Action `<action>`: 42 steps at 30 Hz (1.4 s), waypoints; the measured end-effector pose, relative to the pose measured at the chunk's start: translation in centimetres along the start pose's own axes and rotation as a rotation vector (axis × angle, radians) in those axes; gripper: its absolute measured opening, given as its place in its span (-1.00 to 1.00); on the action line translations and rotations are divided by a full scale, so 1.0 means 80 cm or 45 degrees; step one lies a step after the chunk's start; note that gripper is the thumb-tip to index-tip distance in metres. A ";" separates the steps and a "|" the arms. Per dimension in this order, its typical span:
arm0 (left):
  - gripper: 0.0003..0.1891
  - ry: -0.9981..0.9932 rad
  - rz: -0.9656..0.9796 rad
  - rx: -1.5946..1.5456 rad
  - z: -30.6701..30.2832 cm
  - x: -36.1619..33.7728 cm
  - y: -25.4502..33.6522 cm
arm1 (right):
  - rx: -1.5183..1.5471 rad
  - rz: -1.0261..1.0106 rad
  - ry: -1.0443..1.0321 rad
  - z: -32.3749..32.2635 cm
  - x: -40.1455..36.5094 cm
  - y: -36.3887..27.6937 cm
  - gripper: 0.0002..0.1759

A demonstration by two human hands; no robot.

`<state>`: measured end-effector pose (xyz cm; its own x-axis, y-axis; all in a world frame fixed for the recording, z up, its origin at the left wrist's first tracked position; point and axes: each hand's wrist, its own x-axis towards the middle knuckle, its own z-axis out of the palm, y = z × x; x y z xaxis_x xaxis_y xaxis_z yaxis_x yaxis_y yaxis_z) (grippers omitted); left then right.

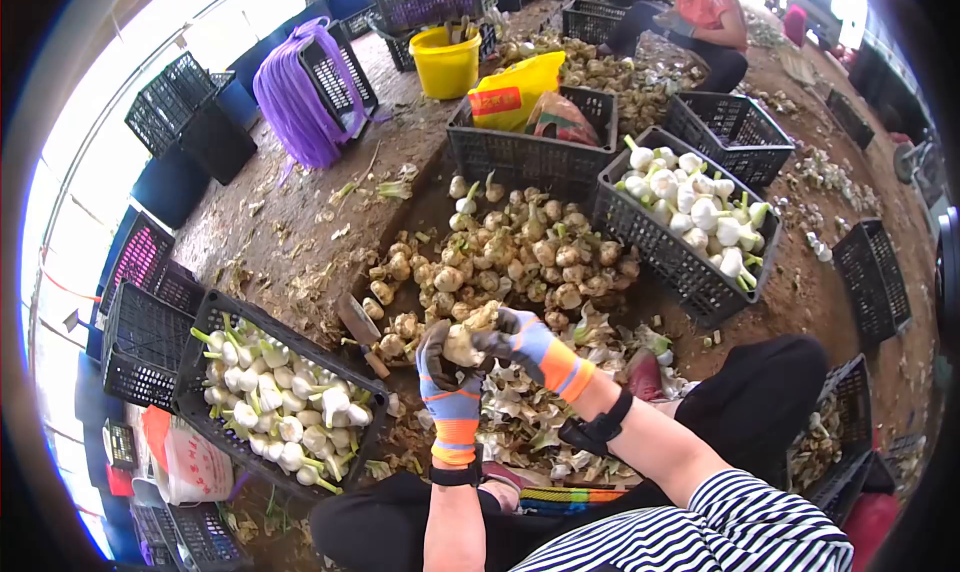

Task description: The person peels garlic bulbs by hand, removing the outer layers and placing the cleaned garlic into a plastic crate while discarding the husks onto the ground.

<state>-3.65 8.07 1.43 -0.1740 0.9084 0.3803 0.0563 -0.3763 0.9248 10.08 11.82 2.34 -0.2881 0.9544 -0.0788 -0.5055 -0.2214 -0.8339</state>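
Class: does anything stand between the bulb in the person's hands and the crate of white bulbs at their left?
Nothing visible does. The left hand and right hand hold the bulb just beside the open-topped crate; only loose peelings lie low on the ground between.

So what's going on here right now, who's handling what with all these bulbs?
A seated person holds one dirty bulb in both gloved hands: the left hand wraps it from below and the right hand pinches its top. A heap of unpeeled bulbs lies on the ground just beyond. The left crate and right crate hold clean white bulbs. Peelings litter the ground by the knees. Another person sits farther back.
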 end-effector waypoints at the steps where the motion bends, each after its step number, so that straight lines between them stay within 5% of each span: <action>1: -0.19 -0.018 0.135 0.144 0.003 0.000 0.008 | -0.365 -0.123 0.059 0.013 -0.005 -0.007 -0.64; 13: -0.24 -0.057 0.110 0.064 0.002 -0.018 0.035 | 0.024 -0.047 -0.014 0.017 -0.061 -0.047 -0.71; 15: -0.22 -0.039 -0.120 -0.444 0.005 -0.022 0.053 | 0.068 -0.006 -0.092 0.004 -0.061 -0.051 -0.72; 17: -0.27 -0.030 -0.099 -0.516 0.002 -0.025 0.053 | 0.070 -0.055 -0.096 -0.023 -0.047 -0.031 -0.72; 19: -0.36 -0.024 -0.423 -1.038 -0.007 -0.023 0.081 | -0.912 -0.594 -0.048 -0.031 -0.040 -0.042 -0.71; 20: -0.41 -0.025 -0.480 -0.996 -0.009 -0.020 0.097 | -0.704 -0.266 -0.077 -0.034 -0.046 -0.048 -0.64; 25: -0.41 0.036 -0.139 -0.619 -0.001 -0.017 0.063 | -0.017 0.020 -0.100 0.003 -0.059 -0.061 -0.52; 29: -0.35 -0.148 -0.045 -0.438 0.000 -0.020 0.044 | -0.520 -0.287 -0.016 0.042 -0.049 -0.065 -0.61; 42: -0.34 -0.101 -0.097 -0.522 -0.003 -0.025 0.044 | -0.137 -0.091 -0.189 0.011 -0.045 -0.057 -0.64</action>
<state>-3.34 4.84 3.94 -0.0856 0.9417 0.3255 -0.3523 -0.3342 0.8742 12.71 9.25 6.91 -0.3755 0.9250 0.0575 -0.4412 -0.1238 -0.8888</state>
